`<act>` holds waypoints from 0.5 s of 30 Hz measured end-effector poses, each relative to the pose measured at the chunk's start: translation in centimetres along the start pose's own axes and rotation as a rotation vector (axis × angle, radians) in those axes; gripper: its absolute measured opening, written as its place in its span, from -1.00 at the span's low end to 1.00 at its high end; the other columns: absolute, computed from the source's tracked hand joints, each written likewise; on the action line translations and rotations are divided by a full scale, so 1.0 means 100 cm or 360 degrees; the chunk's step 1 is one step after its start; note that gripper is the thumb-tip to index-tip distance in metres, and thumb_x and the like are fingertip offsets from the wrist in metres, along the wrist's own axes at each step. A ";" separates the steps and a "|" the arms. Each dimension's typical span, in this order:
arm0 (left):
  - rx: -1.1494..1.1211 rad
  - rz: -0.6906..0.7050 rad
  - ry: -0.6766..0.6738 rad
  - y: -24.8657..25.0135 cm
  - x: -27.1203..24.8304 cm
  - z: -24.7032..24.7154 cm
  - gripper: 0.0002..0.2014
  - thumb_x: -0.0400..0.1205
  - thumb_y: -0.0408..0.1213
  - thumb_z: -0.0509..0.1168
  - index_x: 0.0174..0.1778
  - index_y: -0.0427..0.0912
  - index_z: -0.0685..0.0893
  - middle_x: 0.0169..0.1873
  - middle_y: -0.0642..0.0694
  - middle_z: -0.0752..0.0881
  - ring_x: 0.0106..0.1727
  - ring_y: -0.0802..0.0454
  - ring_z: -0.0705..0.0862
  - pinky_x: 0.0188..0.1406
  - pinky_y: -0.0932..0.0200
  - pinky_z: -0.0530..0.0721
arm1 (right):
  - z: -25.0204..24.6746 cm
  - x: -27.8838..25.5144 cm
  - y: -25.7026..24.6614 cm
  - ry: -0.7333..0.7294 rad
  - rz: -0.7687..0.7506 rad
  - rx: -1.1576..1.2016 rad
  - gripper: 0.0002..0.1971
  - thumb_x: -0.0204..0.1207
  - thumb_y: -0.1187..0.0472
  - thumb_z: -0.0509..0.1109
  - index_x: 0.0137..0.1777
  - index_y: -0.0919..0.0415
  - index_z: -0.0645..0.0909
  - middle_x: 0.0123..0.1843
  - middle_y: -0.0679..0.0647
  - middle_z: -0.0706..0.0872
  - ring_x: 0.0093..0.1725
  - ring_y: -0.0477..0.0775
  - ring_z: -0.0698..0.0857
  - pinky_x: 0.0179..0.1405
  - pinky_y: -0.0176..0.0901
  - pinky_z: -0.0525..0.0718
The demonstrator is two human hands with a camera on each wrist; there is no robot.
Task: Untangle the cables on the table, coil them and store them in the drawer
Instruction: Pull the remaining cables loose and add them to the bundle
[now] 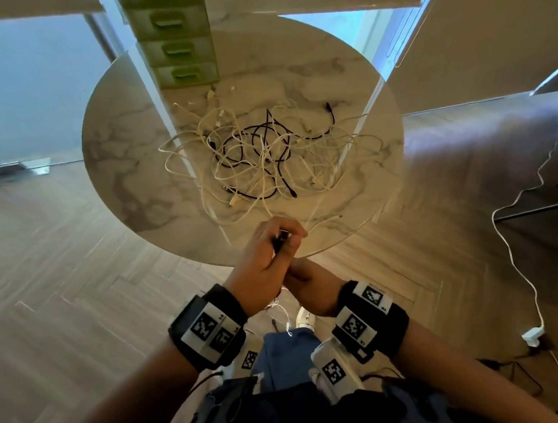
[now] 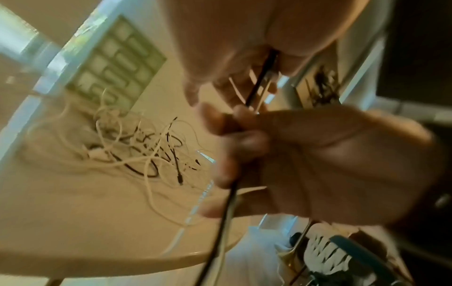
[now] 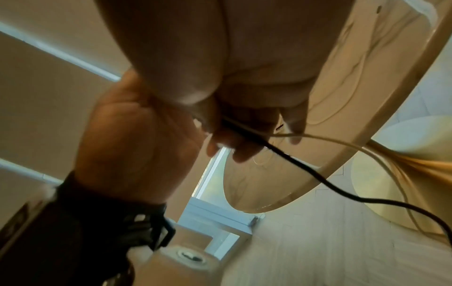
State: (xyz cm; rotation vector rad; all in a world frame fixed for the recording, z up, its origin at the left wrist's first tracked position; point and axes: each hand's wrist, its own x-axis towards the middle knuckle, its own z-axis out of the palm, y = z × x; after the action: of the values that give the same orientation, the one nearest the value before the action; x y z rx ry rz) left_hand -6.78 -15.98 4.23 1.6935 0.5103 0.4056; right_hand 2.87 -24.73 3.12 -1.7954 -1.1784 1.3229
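Cables (image 1: 261, 150) lie tangled mid-table (image 1: 123, 161) before the green drawer unit (image 1: 178, 51). We see our left hand (image 1: 267, 260) grip closed around a black cable (image 3: 305, 170); the right hand (image 1: 310, 284) grip pinches it too.

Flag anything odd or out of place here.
Cable tangle still knotted mid-table. A black cable and a white one, gripped by both hands, left and right, trail off the near edge. Green drawer unit looks shut.
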 end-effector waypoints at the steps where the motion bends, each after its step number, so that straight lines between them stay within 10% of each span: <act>1: 0.0035 -0.0029 0.0023 -0.003 0.002 0.001 -0.86 0.65 -0.14 0.15 0.07 -0.01 0.54 -0.20 0.17 0.63 -0.29 0.22 0.58 -0.38 0.36 0.52 | -0.003 0.000 0.001 0.0015 -0.0001 -0.0056 -0.75 0.67 0.33 0.05 0.00 0.47 0.53 -0.08 0.27 0.68 -0.08 0.15 0.66 0.06 -0.04 0.63; 3: -0.0183 -0.0193 0.0018 -0.003 0.007 0.004 -0.87 0.70 -0.13 0.12 0.01 -0.05 0.53 -0.23 0.06 0.68 -0.33 0.18 0.61 -0.42 0.37 0.53 | -0.008 -0.001 0.002 0.0078 -0.0054 -0.0070 -0.79 0.68 0.36 0.04 -0.06 0.32 0.50 -0.22 0.00 0.58 -0.24 -0.16 0.55 -0.10 -0.36 0.54; 7: -0.0385 -0.0279 0.0107 0.006 0.013 0.016 -0.71 0.73 -0.07 0.00 -0.22 -0.12 0.47 -0.50 0.07 0.52 -0.49 0.29 0.48 -0.34 0.36 0.55 | -0.012 0.008 0.024 0.0046 -0.0147 -0.0222 -0.79 0.67 0.36 0.06 -0.05 0.18 0.52 -0.19 -0.12 0.53 -0.25 -0.17 0.49 -0.17 -0.50 0.44; 15: -0.0278 -0.0060 0.0200 0.025 0.026 0.008 -0.84 0.48 -0.02 0.29 -0.33 0.08 0.46 -0.50 0.16 0.46 -0.43 0.17 0.42 -0.34 0.22 0.47 | -0.002 0.030 0.130 -0.0318 0.0174 -0.0817 -0.66 0.63 0.38 0.05 -0.32 0.07 0.46 -0.29 -0.03 0.46 -0.31 -0.14 0.43 -0.25 -0.37 0.40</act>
State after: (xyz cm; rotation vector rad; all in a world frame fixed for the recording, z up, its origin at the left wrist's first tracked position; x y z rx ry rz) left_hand -3.88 -15.57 6.51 1.4945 0.5811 0.5164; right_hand 7.26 -27.44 -9.13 -2.1417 -1.6668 1.3721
